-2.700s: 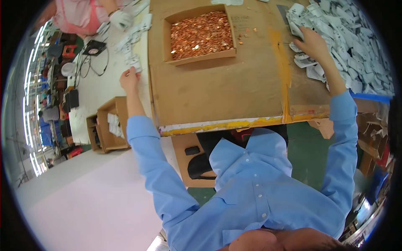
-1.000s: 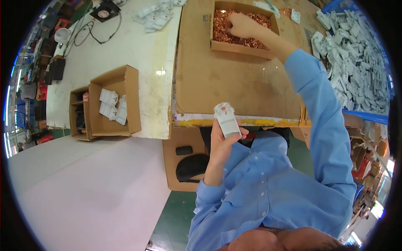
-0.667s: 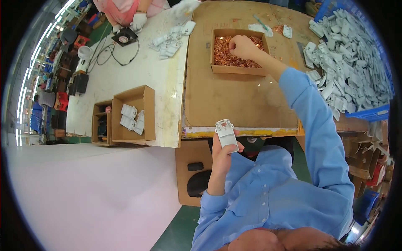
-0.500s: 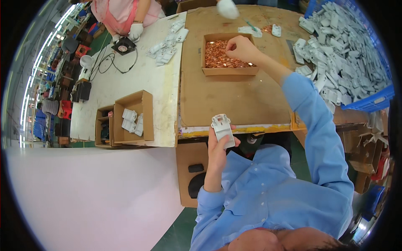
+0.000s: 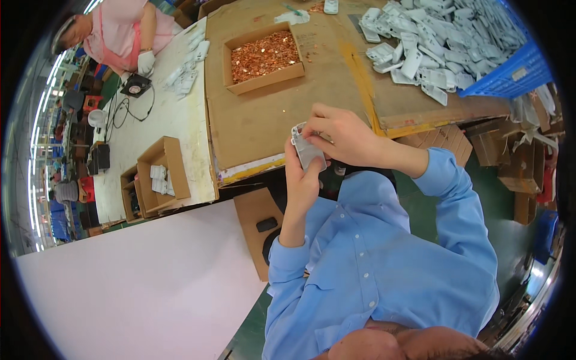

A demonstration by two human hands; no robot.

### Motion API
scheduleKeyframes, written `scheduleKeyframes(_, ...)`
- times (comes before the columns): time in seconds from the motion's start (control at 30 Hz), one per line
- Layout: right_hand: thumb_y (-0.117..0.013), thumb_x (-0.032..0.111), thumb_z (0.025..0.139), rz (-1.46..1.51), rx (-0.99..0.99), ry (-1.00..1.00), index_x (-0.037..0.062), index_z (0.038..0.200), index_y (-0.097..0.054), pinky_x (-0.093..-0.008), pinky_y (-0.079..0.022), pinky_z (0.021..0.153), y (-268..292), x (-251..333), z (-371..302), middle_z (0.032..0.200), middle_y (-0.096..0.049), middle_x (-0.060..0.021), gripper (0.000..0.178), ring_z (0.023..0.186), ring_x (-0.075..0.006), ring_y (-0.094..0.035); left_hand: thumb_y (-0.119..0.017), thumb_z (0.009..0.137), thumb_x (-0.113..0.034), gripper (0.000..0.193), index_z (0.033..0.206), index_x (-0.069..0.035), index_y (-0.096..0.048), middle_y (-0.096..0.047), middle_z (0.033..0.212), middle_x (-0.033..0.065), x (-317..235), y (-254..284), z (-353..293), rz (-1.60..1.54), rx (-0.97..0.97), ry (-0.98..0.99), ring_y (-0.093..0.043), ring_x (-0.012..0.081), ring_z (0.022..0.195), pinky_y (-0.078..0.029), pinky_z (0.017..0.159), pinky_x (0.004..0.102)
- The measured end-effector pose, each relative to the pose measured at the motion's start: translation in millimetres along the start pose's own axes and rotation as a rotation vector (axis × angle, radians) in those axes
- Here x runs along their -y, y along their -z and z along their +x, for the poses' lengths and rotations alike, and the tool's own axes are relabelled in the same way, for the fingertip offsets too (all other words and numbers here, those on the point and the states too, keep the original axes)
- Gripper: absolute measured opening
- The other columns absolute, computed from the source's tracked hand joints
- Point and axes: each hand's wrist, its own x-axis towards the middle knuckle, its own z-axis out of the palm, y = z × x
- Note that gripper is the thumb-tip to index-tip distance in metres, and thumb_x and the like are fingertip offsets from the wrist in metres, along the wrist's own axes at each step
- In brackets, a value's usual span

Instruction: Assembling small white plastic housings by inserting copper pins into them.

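Left hand (image 5: 303, 180) is clamped around a white rectangular plastic casing (image 5: 309, 154), thumb across its near end, held at the near edge of the cardboard-covered table in front of the person's lap. Over the casing's far end the bare right hand (image 5: 327, 132) has its thumb and fingers brought in close, touching it; whether they are clamped on some small piece cannot be told. Farther off on the brown cardboard tabletop (image 5: 252, 132) stands a shallow open brown cardboard box (image 5: 270, 80), its floor covered by a layer of small shiny copper-coloured pieces (image 5: 264, 57). Beyond it lies a crumpled white sheet (image 5: 293, 17). To the far right, a large heap of white plastic casings (image 5: 444, 51) spreads over the tabletop beside a blue plastic crate (image 5: 516, 77); how many are inside it is unclear. On the left, near the edge of the white worktable (image 5: 195, 141), an open brown cardboard carton (image 5: 176, 159) contains a few white casings (image 5: 160, 180), and a smaller brown cardboard compartment (image 5: 127, 178) adjoining its left side holds dark items. Farther away, more white casings (image 5: 183, 75) lie along the worktable's right side, near a co-worker's white-gloved hand (image 5: 146, 62).
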Motion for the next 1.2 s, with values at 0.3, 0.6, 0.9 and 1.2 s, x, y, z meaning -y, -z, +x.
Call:
scheduleKeyframes(0.3,-0.070,0.007,0.079,0.166,-0.098,-0.087,0.0033,0.092,-0.055,-0.0331,-0.047,0.062,15,-1,-11,0.085,-0.053,-0.0084,0.020,0.072,-0.0229,-0.056,-0.046,0.088,-0.004,0.044,0.131,-0.002,-0.037,-0.056,0.105,0.0087,3,-20,-4,0.090,0.006,-0.080,-0.056,0.0132,0.092,-0.048,0.078,0.0250)
scheduleKeyframes(0.6,-0.067,0.016,0.082,0.061,-0.023,-0.169,0.0048,0.096,-0.050,-0.0396,-0.049,0.063,14,9,-24,0.085,-0.061,-0.0116,0.025,0.077,-0.0309,-0.062,-0.040,0.096,-0.015,0.030,0.123,-0.002,-0.045,-0.061,0.102,0.0100,3,-21,-10,0.003,-0.087,-0.068,-0.061,0.0133,0.079,-0.052,0.068,0.0266)
scheduleKeyframes(0.9,-0.068,0.015,0.083,0.101,-0.049,-0.127,0.0032,0.089,-0.053,-0.0336,-0.049,0.055,10,9,-19,0.070,-0.061,-0.0104,0.020,0.062,-0.0234,-0.062,-0.037,0.102,-0.018,0.028,0.115,0.000,-0.054,-0.064,0.087,0.0071,5,-23,-10,0.164,-0.163,-0.107,-0.060,0.0095,0.066,-0.049,0.058,0.0222)
scheduleKeyframes(1.2,-0.068,0.015,0.085,0.100,0.025,-0.160,0.0030,0.087,-0.053,-0.0320,-0.049,0.053,11,4,-16,0.067,-0.061,-0.0095,0.019,0.059,-0.0223,-0.061,-0.037,0.102,-0.016,0.028,0.114,0.002,-0.054,-0.065,0.079,0.0075,1,-19,-12,0.238,-0.151,-0.054,-0.063,0.0110,0.064,-0.050,0.059,0.0229)
